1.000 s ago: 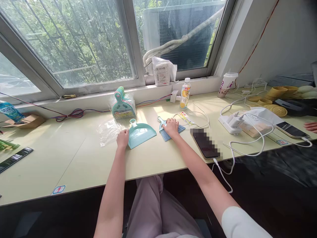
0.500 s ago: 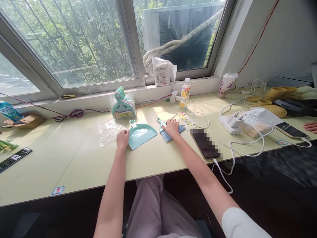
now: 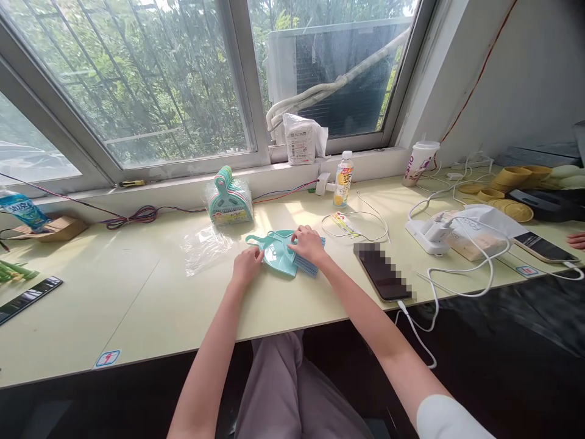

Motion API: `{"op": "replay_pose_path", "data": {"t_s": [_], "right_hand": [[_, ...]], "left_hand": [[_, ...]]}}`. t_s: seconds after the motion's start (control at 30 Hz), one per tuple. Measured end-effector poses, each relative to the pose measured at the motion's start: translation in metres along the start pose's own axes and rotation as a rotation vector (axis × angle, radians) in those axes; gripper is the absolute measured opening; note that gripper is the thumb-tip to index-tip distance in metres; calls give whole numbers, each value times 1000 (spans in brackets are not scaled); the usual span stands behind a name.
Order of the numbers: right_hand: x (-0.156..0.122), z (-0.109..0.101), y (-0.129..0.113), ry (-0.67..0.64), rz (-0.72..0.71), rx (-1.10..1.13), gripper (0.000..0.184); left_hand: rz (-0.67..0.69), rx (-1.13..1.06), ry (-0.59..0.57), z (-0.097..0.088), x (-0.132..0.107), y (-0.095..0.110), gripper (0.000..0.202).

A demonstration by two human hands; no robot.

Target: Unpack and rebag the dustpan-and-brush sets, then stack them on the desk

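Observation:
A light-teal dustpan (image 3: pixel 280 261) lies on the table in front of me, its looped handle pointing left. My left hand (image 3: pixel 247 264) is closed on the dustpan's left edge, close to the handle. With my right hand (image 3: pixel 308 244) I grip a small hand brush (image 3: pixel 307 265) with a teal handle and blue-grey bristles. The brush's handle overlaps the pan, and its bristles lie at the pan's right side. Behind my left hand is a crumpled clear plastic wrapper (image 3: pixel 208 247). A stack of similar packaged dustpan sets (image 3: pixel 231 201) leans at the sill.
A yellow label card (image 3: pixel 346 224) and thin white cable lie behind my right hand, with a drink bottle (image 3: pixel 342 180) beyond. To the right are a phone (image 3: pixel 381 273), a power strip (image 3: pixel 427 236) and loose cables. Another person's hand (image 3: pixel 576 239) shows at the far right.
The brush has moved left onto the dustpan with my right hand. My left hand and the dustpan have shifted slightly right, and the pan has turned a little.

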State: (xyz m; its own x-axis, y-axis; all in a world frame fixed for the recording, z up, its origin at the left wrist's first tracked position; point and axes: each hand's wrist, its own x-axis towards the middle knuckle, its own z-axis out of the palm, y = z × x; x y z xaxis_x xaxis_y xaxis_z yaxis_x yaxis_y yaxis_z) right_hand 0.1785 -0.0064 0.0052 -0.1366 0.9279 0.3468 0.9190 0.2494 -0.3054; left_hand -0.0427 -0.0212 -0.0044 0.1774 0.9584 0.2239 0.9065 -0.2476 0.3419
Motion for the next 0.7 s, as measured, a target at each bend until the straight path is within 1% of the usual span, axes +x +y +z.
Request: {"op": "replay_pose_path", "data": {"t_s": [0.1, 0.2, 0.4, 0.53, 0.6, 0.7], "right_hand": [[-4, 6, -9, -49, -47, -45, 12], [-5, 11, -12, -28, -55, -43, 13], [-2, 17, -10, -67, -40, 111, 18], [0, 21, -11, -62, -108, 189, 20], [0, 22, -11, -61, -110, 228, 18], [2, 24, -8, -59, -103, 297, 15]], "left_hand": [[119, -28, -39, 0, -3, 9, 37], [185, -39, -50, -2, -4, 13, 36], [280, -122, -80, -2, -3, 13, 34], [297, -204, -82, 2, -2, 15, 34], [279, -235, -61, 1, -2, 16, 32], [236, -202, 53, -4, -2, 12, 21]]}}
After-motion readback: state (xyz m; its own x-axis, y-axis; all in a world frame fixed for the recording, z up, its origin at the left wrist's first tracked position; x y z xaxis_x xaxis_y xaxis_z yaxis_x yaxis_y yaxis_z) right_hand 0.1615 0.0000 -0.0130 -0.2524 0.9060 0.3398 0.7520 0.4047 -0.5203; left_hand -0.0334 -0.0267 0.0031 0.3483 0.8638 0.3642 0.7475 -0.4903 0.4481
